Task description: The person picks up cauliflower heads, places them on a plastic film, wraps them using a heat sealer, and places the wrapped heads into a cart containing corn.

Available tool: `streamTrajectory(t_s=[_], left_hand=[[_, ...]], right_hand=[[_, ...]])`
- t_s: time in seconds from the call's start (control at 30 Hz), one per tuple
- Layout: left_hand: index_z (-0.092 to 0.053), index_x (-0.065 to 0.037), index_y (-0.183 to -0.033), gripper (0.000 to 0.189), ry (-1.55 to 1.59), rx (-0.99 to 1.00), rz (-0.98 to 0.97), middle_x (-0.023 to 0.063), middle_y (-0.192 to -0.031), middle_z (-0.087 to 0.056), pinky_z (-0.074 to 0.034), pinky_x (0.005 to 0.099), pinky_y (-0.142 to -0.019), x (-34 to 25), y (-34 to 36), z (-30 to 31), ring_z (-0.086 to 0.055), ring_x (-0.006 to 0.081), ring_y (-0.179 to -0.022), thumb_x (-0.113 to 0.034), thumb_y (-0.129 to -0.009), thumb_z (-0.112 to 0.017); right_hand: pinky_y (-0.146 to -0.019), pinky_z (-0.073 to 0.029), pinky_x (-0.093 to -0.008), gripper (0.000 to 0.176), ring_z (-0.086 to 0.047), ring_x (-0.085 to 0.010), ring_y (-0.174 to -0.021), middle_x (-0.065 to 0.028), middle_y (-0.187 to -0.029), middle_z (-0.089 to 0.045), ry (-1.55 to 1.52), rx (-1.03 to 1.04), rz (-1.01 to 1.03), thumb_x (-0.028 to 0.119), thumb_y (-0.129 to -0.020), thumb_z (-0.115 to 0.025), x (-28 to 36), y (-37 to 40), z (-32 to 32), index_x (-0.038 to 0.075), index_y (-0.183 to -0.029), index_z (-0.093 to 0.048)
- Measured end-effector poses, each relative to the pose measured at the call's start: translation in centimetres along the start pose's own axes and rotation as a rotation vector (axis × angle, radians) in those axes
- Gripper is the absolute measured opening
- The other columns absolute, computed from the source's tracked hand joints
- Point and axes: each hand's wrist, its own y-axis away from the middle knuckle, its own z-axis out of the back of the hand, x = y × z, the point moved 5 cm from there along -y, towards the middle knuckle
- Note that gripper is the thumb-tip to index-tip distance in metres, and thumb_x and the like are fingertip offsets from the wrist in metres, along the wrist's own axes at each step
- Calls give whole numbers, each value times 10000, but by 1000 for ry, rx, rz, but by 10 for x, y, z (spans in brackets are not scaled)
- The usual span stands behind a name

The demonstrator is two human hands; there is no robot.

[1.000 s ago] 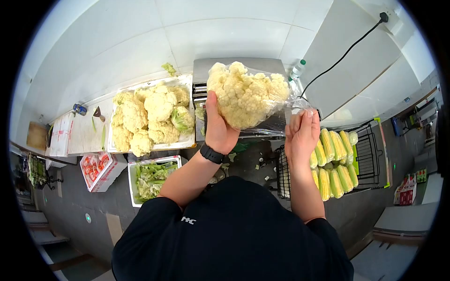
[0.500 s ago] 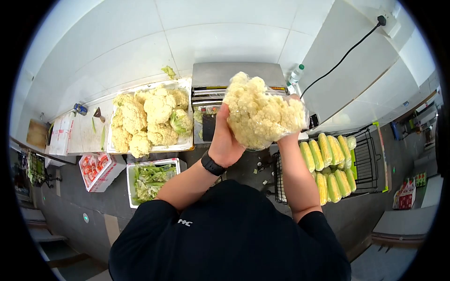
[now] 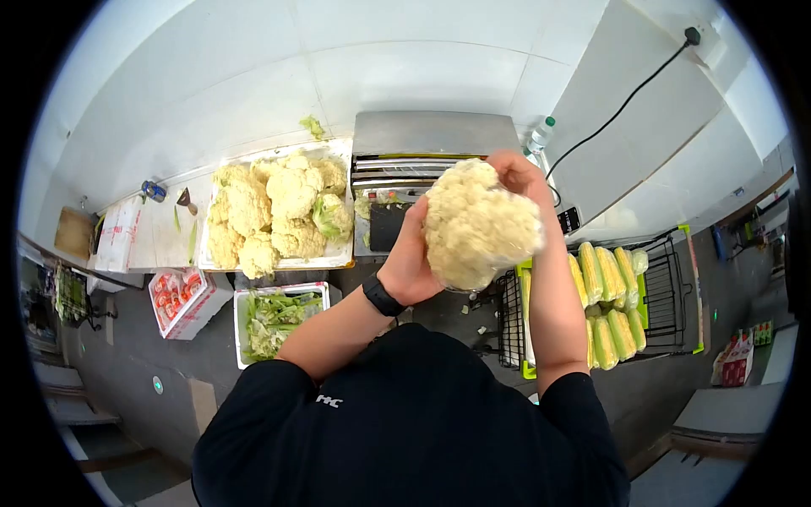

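Note:
A pale cauliflower (image 3: 477, 224) is held up in front of me, with clear plastic film (image 3: 530, 241) shining over its right side. My left hand (image 3: 412, 269) is closed around its left side and underside, thumb upward. At its upper right edge, my right hand (image 3: 517, 173) has its fingers curled in and gathers the film; motion blurs the fingertips. Behind the cauliflower stands a metal wrapping machine (image 3: 435, 135) with a dark flat plate (image 3: 387, 226). To the left, several unwrapped cauliflowers (image 3: 291, 193) fill a white foam box (image 3: 345, 253).
A black wire cart (image 3: 667, 283) holding wrapped corn (image 3: 610, 275) stands at right. Below the foam box are a bin of green trimmings (image 3: 274, 321) and a box of red packs (image 3: 176, 296). A bottle (image 3: 541, 135) and black cable (image 3: 625, 100) are near the wall.
My right hand has moved from beneath the cauliflower's right side up to its upper right edge. The cauliflower has turned and sits slightly lower, still in my left hand.

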Motion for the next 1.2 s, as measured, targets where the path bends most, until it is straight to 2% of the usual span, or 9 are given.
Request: streamTrajectory(t_s=[0.2,0.3,0.47,0.5,0.63,0.77,0.83,0.93,1.2], left_hand=[[-384,-194,-1454,692,104,-5,79,67,-1412,-497,-438,439,-1021,-3,-1,13,-532,276,-1236,-656,-940,-340],[-336,-157,-1478,745,66,33,50,117,-1437,-462,-447,450,-1022,-16,-2,5,-528,322,-1239,-667,-934,-341],[-312,-23,-1460,702,-728,156,227,147,-1422,-470,-436,374,-1045,-59,-21,-5,-519,240,-1255,-485,-963,-491],[-320,-16,-1454,688,-955,178,289,146,-1406,-485,-440,358,-1037,-66,-23,-18,-532,229,-1236,-448,-957,-524],[-392,12,-1363,609,-2028,48,384,156,-1283,-562,-491,338,-925,-69,-30,-44,-581,213,-1123,-355,-931,-613],[-386,-53,-1380,546,-1681,-135,-273,147,-1290,-556,-489,361,-916,-89,-18,-8,-581,226,-1111,-427,-992,-480],[-397,-58,-1382,526,-1083,-383,-280,125,-1303,-549,-458,354,-966,-75,5,24,-554,210,-1156,-444,-1025,-378],[-449,-20,-1355,473,-651,-218,-140,86,-1302,-552,-431,337,-1001,-28,18,37,-539,161,-1176,-360,-1050,-329],[-542,7,-1279,377,-703,-239,-225,79,-1193,-621,-460,303,-960,-42,13,48,-590,149,-1088,-233,-1046,-368]], right_hand=[[-697,-449,-200,133,-554,-55,-774,38,-858,-581,74,-23,-110,87,-866,-658,-3,1,12,58,-984,-605],[-620,-480,-235,329,-620,-104,-740,-45,-955,-660,122,-560,-312,352,-1003,-502,-12,27,48,53,-1124,-570],[-823,-537,-327,1001,-647,-224,-997,-134,-1278,-574,-606,81,-521,795,-862,-216,9,70,-24,40,-1516,-148],[-960,-492,-391,1001,-547,-263,-1210,-139,-1402,-474,-657,47,-450,790,-857,-274,19,78,-38,39,-1511,-171],[-1065,-406,-439,788,-435,-276,-1327,-144,-1472,-391,-537,-125,-419,595,-951,-404,-19,104,-50,39,-1485,-242],[-1083,-380,-475,689,-446,-313,-1311,-144,-1465,-401,-777,-346,-346,495,-969,-457,-28,108,-62,62,-1473,-273],[-1091,-364,-482,666,-423,-313,-1328,-143,-1466,-400,-809,-369,-267,471,-975,-454,-35,109,-59,63,-1472,-278],[-1112,-333,-474,664,-398,-311,-1345,-139,-1477,-388,-639,-423,-183,454,-976,-465,-42,118,-56,54,-1472,-275],[-1123,-320,-454,676,-390,-292,-1357,-141,-1480,-390,-572,-291,-381,467,-981,-458,-62,128,-63,34,-1469,-278]])
